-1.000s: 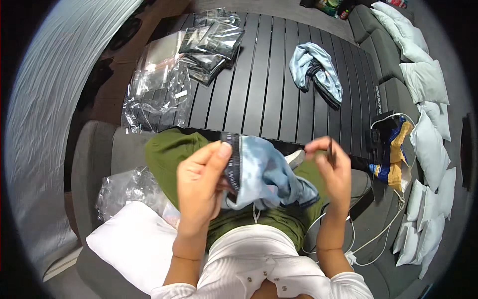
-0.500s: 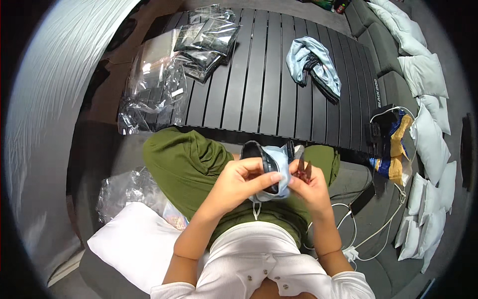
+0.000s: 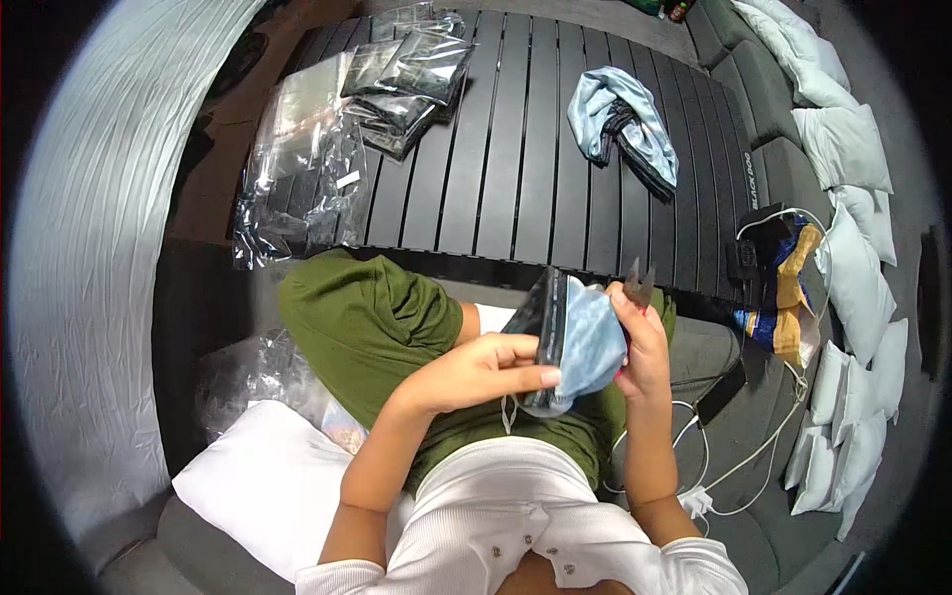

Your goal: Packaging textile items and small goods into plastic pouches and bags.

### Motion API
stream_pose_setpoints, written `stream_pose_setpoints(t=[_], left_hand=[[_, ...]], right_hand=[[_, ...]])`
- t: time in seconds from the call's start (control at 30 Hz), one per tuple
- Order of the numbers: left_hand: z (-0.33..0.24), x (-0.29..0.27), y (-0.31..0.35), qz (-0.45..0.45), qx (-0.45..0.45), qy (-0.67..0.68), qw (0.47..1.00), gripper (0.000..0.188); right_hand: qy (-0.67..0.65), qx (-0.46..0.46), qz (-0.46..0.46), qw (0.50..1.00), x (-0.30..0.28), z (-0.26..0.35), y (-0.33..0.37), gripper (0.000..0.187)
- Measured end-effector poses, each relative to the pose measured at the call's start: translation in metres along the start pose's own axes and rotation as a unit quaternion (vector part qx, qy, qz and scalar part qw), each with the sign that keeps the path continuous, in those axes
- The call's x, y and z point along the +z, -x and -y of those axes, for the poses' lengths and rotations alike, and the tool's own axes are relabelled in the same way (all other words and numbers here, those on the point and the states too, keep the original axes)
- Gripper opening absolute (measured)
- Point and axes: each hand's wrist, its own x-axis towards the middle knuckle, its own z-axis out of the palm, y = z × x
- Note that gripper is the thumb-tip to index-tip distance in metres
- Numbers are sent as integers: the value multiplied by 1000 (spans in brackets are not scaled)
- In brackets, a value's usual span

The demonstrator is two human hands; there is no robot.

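Observation:
Over my lap I hold a light blue satin fabric piece (image 3: 591, 347) with a wide black band (image 3: 543, 315) along one side. My left hand (image 3: 484, 375) pinches the black-banded edge between thumb and fingers. My right hand (image 3: 647, 347) grips thread snips (image 3: 640, 281) with a bit of red at the handle, their two pointed blades sticking up and apart. The same hand's fingers press against the far right side of the satin. Part of the snips is hidden inside the palm.
On the black slatted table (image 3: 506, 169) lie another blue satin piece (image 3: 620, 119), several packets in clear bags (image 3: 407, 84) and loose plastic bags (image 3: 307, 159). A white pillow (image 3: 263, 496) is at my left. White cables (image 3: 764, 466) and a blue-gold bag (image 3: 793, 297) are at my right.
The satin piece has turned, so its blue side now faces up and the black band stands at its left. My right hand has shifted up and right with the snips.

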Motion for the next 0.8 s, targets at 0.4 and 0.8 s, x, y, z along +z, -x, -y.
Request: stream_pose_setpoints(t=[0.4, 0.8], left_hand=[[-32, 5, 24, -209, 100, 84, 969, 33], [-47, 10, 66, -318, 171, 145, 921, 23]], right_hand=[[519, -229, -26, 823, 14, -60, 17, 45], [560, -189, -13, 807, -69, -33, -2, 19]])
